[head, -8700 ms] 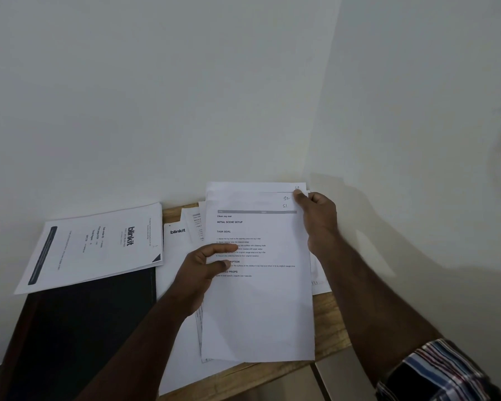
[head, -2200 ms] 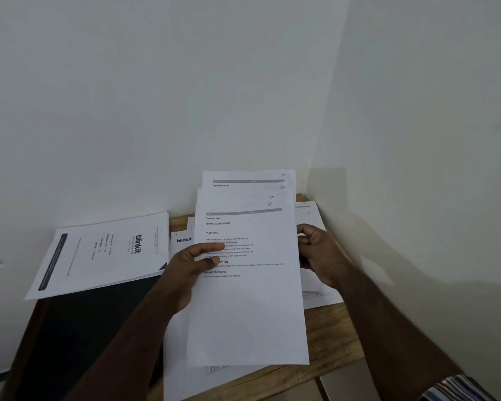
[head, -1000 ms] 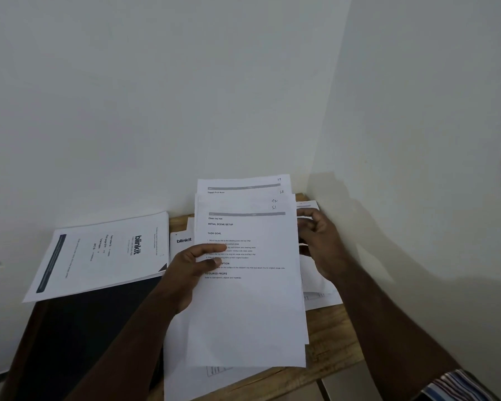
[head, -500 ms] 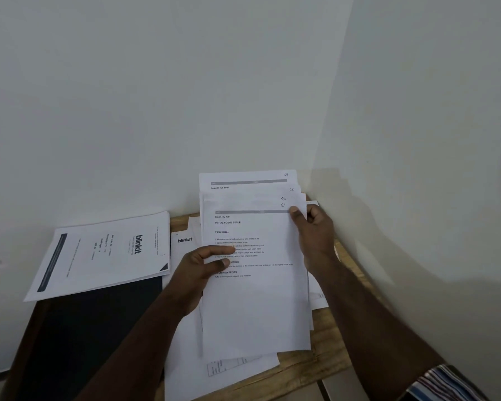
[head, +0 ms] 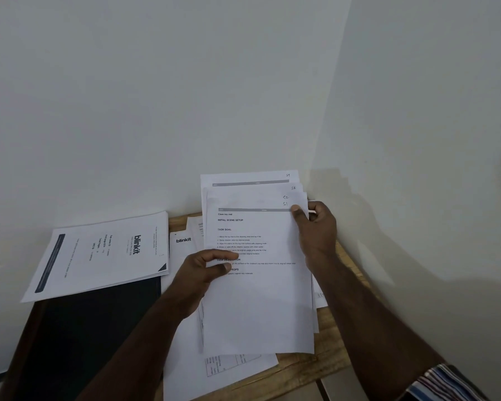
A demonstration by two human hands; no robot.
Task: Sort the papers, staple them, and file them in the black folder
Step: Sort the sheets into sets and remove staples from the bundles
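Observation:
I hold a fanned stack of white printed sheets (head: pixel 261 299) above the wooden table; the top page is headed "Clean toy mat", and handwritten marks show at the offset upper right corners. My left hand (head: pixel 203 273) grips the stack's left edge, thumb across the text. My right hand (head: pixel 315 230) pinches the upper right edge, thumb on the front. The black folder (head: pixel 93 328) lies flat at the left. A "blinkit" stack of papers (head: pixel 99 256) rests across the folder's far end. No stapler is in view.
More loose sheets (head: pixel 185 357), one with a "blinkit" heading and one with a table, lie under the held stack on the wooden table (head: pixel 324 363). White walls meet in a corner right behind the table. The table's front edge runs below the papers.
My right hand has gone from the stack's right edge midway down up to its upper right corner and taken hold there. The sheets now sit fanned upward. My left hand keeps its grip.

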